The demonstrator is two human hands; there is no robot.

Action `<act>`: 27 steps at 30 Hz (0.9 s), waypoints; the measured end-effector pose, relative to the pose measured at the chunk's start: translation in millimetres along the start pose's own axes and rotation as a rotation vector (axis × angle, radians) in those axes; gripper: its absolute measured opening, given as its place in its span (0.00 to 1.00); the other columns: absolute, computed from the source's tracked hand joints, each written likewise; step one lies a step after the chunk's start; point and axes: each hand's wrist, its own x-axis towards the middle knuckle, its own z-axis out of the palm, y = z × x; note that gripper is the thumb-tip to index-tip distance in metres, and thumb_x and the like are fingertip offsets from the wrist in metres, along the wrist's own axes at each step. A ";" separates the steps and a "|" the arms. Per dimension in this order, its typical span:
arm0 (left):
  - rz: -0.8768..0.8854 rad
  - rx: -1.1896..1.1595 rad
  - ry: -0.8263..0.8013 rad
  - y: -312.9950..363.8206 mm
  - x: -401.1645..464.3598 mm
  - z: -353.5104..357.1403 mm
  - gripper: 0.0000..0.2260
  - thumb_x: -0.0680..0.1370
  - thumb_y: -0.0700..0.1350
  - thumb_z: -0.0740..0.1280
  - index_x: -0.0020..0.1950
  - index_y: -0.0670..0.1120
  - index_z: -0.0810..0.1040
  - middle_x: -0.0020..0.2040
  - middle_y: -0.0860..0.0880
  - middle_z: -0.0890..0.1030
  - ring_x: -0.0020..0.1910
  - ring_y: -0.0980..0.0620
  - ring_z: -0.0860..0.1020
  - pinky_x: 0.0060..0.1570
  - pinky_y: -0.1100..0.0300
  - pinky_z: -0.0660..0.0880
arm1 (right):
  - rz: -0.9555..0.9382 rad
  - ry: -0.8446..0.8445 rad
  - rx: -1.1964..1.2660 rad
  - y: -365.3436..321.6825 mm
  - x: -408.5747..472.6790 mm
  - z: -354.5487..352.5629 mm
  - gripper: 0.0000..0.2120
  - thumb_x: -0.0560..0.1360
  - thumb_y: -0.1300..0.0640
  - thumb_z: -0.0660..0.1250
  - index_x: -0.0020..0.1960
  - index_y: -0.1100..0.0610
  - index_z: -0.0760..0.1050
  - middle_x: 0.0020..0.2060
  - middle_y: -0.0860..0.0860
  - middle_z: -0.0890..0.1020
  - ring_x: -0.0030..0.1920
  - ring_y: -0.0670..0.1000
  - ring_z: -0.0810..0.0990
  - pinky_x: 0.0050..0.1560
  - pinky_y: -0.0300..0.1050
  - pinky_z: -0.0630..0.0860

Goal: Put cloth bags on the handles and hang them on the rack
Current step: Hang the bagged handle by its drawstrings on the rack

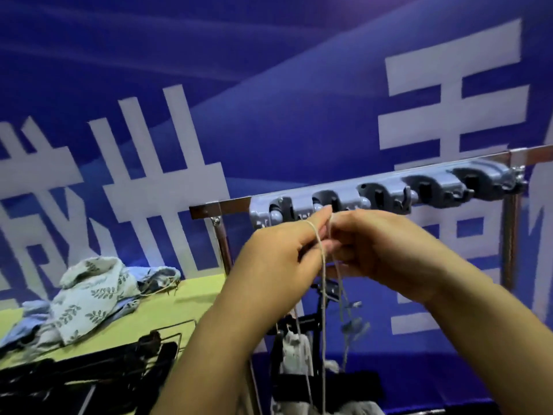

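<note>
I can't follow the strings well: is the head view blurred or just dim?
Head view: motion-blurred on the left hand, right hand and strings; the grey rack is only slightly soft; blue-tinted, even light; wide-angle bending at the edges.

- The rack (386, 190) is a gray bar with a row of round clips, fixed on a shiny metal rail. It tilts up to the right.
- A thin pale string (323, 283) hangs down just under the rack's left end.
- A small pale bag (294, 353) hangs low below the rack.
- A pile of leaf-print bags (89, 295) lies far left of the rack.
- Dark handles (113, 363) lie below that pile, left of the rack.
</note>
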 end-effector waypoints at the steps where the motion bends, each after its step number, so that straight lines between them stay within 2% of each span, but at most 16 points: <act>1: 0.013 0.083 -0.056 -0.9 2.8 -2.7 0.15 0.75 0.50 0.66 0.62 0.54 0.78 0.46 0.53 0.83 0.45 0.57 0.77 0.45 0.61 0.73 | 0.026 -0.027 -0.001 -3.0 1.6 -1.5 0.13 0.75 0.59 0.56 0.43 0.62 0.78 0.35 0.56 0.79 0.33 0.49 0.80 0.37 0.43 0.79; 3: 0.039 0.252 -0.149 -0.5 10.4 -9.6 0.07 0.75 0.48 0.65 0.50 0.50 0.80 0.37 0.51 0.80 0.38 0.51 0.75 0.38 0.56 0.72 | 0.074 -0.096 -0.086 -0.5 5.6 -2.7 0.12 0.74 0.58 0.57 0.45 0.62 0.78 0.40 0.59 0.79 0.37 0.51 0.82 0.44 0.45 0.80; 4: 0.034 0.306 -0.195 0.8 15.7 -13.6 0.05 0.73 0.48 0.65 0.43 0.48 0.77 0.34 0.50 0.77 0.36 0.50 0.73 0.35 0.56 0.70 | 0.085 -0.124 -0.138 2.8 7.5 -1.3 0.12 0.77 0.57 0.58 0.46 0.62 0.79 0.41 0.60 0.80 0.41 0.53 0.83 0.49 0.46 0.80; 6: -0.023 0.305 -0.279 -0.8 23.1 -18.2 0.06 0.70 0.47 0.65 0.37 0.47 0.72 0.31 0.50 0.74 0.33 0.51 0.70 0.32 0.57 0.68 | 0.085 -0.157 -0.187 8.2 8.2 4.2 0.13 0.78 0.55 0.60 0.44 0.62 0.79 0.40 0.58 0.84 0.44 0.56 0.84 0.52 0.48 0.80; 8: -0.138 0.129 -0.317 -9.2 26.9 -15.6 0.07 0.69 0.48 0.66 0.39 0.46 0.73 0.32 0.48 0.76 0.32 0.50 0.73 0.33 0.55 0.72 | 0.071 -0.139 -0.128 6.6 9.5 7.1 0.15 0.78 0.55 0.60 0.38 0.59 0.79 0.34 0.55 0.83 0.40 0.53 0.83 0.46 0.44 0.81; 11: -0.342 -0.323 -0.355 -21.4 20.2 -5.5 0.13 0.68 0.53 0.69 0.48 0.48 0.75 0.42 0.46 0.81 0.41 0.52 0.79 0.47 0.51 0.78 | 0.051 -0.066 -0.011 -5.0 16.8 5.1 0.17 0.80 0.58 0.57 0.36 0.59 0.77 0.34 0.54 0.83 0.35 0.49 0.81 0.41 0.43 0.82; 13: -0.440 -0.634 -0.390 -27.3 14.1 0.1 0.14 0.73 0.49 0.70 0.55 0.45 0.75 0.48 0.44 0.81 0.47 0.50 0.79 0.55 0.49 0.77 | 0.084 -0.033 0.021 -13.7 26.3 2.7 0.16 0.80 0.58 0.55 0.37 0.59 0.75 0.32 0.53 0.83 0.31 0.47 0.81 0.37 0.42 0.81; 14: -0.469 -0.750 -0.364 -28.7 12.3 1.1 0.12 0.75 0.45 0.69 0.56 0.42 0.75 0.48 0.41 0.80 0.46 0.49 0.79 0.55 0.49 0.77 | 0.116 -0.019 0.027 -17.7 32.0 1.3 0.16 0.81 0.57 0.55 0.37 0.58 0.74 0.30 0.52 0.82 0.30 0.46 0.81 0.35 0.41 0.80; 16: -0.470 -0.842 -0.275 -34.2 11.9 2.0 0.08 0.76 0.40 0.67 0.53 0.40 0.77 0.42 0.44 0.79 0.40 0.51 0.77 0.49 0.54 0.78 | 0.177 -0.009 0.029 -25.4 42.9 -1.1 0.15 0.81 0.56 0.55 0.37 0.57 0.72 0.25 0.48 0.77 0.24 0.43 0.75 0.30 0.38 0.78; 18: -0.473 -0.899 -0.236 -38.1 12.7 4.8 0.04 0.75 0.40 0.67 0.49 0.42 0.77 0.37 0.50 0.77 0.36 0.54 0.75 0.44 0.58 0.75 | 0.199 -0.044 -0.027 -31.1 51.8 -4.2 0.15 0.81 0.55 0.54 0.38 0.56 0.70 0.21 0.46 0.68 0.20 0.42 0.64 0.24 0.35 0.70; 20: -0.464 -0.864 -0.232 -42.0 16.2 9.7 0.07 0.76 0.39 0.67 0.53 0.43 0.76 0.40 0.52 0.79 0.40 0.54 0.76 0.48 0.56 0.74 | 0.217 -0.149 -0.187 -34.7 58.6 -5.8 0.15 0.81 0.54 0.54 0.38 0.56 0.71 0.20 0.46 0.62 0.21 0.43 0.58 0.22 0.35 0.60; 22: -0.453 -0.833 -0.226 -45.0 19.1 16.3 0.09 0.77 0.37 0.65 0.56 0.42 0.74 0.44 0.50 0.80 0.44 0.52 0.78 0.51 0.54 0.74 | 0.241 -0.230 -0.374 -36.2 65.1 -5.3 0.16 0.81 0.54 0.54 0.38 0.57 0.71 0.21 0.46 0.61 0.22 0.44 0.55 0.23 0.36 0.56; 23: -0.465 -0.877 -0.225 -45.8 20.3 19.6 0.07 0.78 0.36 0.64 0.55 0.42 0.75 0.42 0.50 0.80 0.43 0.52 0.78 0.50 0.54 0.74 | 0.257 -0.233 -0.432 -36.9 69.0 -5.3 0.16 0.81 0.54 0.53 0.37 0.57 0.70 0.21 0.46 0.61 0.21 0.44 0.54 0.23 0.36 0.55; 25: -0.490 -0.987 -0.212 -48.5 22.0 23.7 0.05 0.79 0.36 0.61 0.48 0.43 0.76 0.33 0.51 0.76 0.33 0.55 0.75 0.43 0.58 0.74 | 0.286 -0.195 -0.484 -39.7 77.2 -7.9 0.16 0.81 0.54 0.54 0.37 0.57 0.70 0.20 0.46 0.61 0.20 0.43 0.54 0.22 0.36 0.53; 27: -0.535 -1.112 -0.168 -52.7 23.6 26.6 0.07 0.79 0.39 0.60 0.42 0.44 0.74 0.27 0.52 0.69 0.28 0.56 0.68 0.36 0.63 0.71 | 0.293 -0.123 -0.496 -42.3 84.4 -14.7 0.15 0.80 0.55 0.57 0.36 0.58 0.71 0.19 0.46 0.61 0.20 0.43 0.55 0.21 0.35 0.52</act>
